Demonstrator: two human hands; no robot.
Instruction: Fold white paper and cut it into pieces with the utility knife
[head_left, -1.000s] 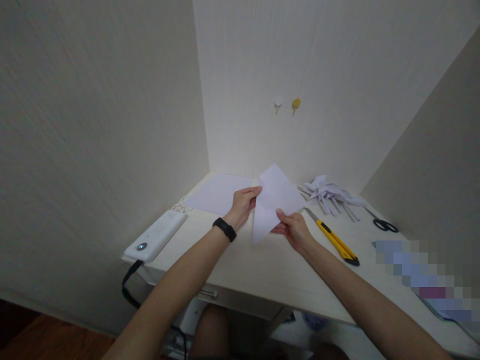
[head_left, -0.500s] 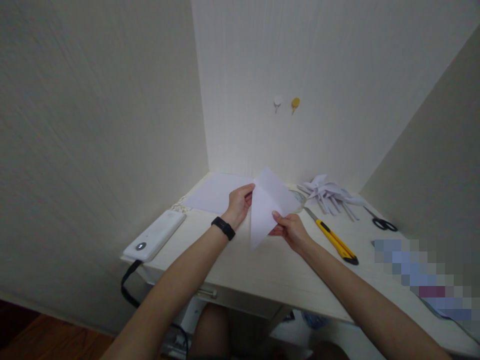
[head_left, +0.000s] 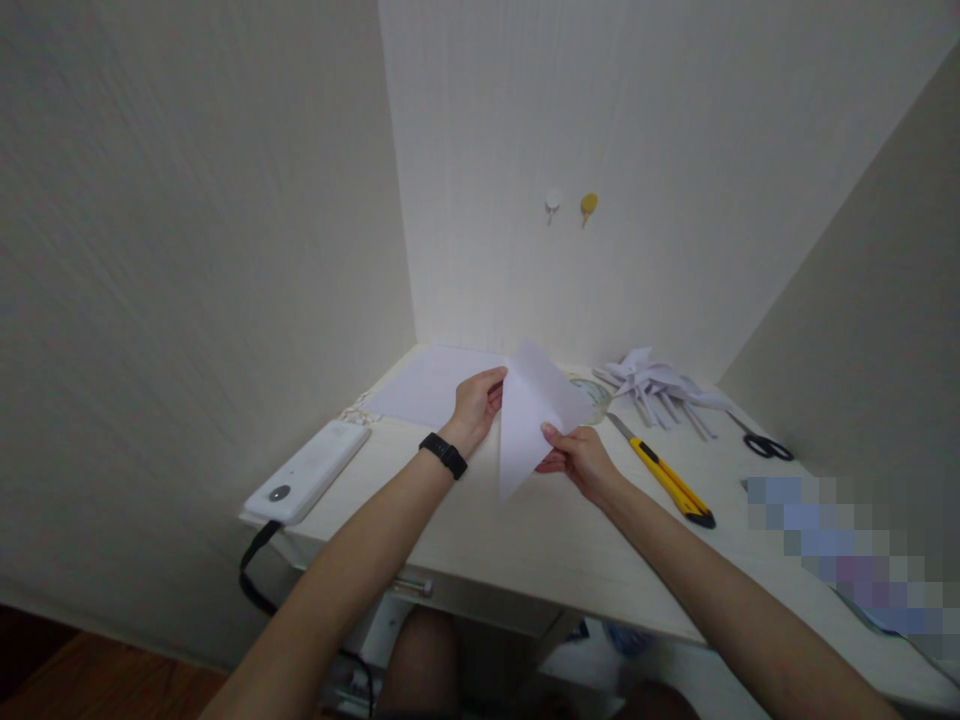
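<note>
A white sheet of paper [head_left: 526, 420], bent along a diagonal line, is held up over the desk between my two hands. My left hand [head_left: 477, 405] pinches its left edge near the top; a black band circles that wrist. Lower on the right side, my right hand [head_left: 576, 455] grips the paper with the thumb in front and the fingers behind. Behind my left hand, more white paper [head_left: 427, 385] lies flat on the desk. To the right of my right hand rests a yellow utility knife [head_left: 667, 475] with its blade showing.
Folded paper pinwheels [head_left: 652, 380] lie piled at the back right, near black-handled scissors [head_left: 765, 445]. A white box-like device [head_left: 311, 470] with a black strap sits at the desk's left edge. A blurred-out item [head_left: 832, 550] lies at right. Two hooks [head_left: 589, 205] are on the wall.
The paper's upper right part has tilted slightly, showing more of the round patterned thing behind it. Both hands keep their hold in nearly the same place.
</note>
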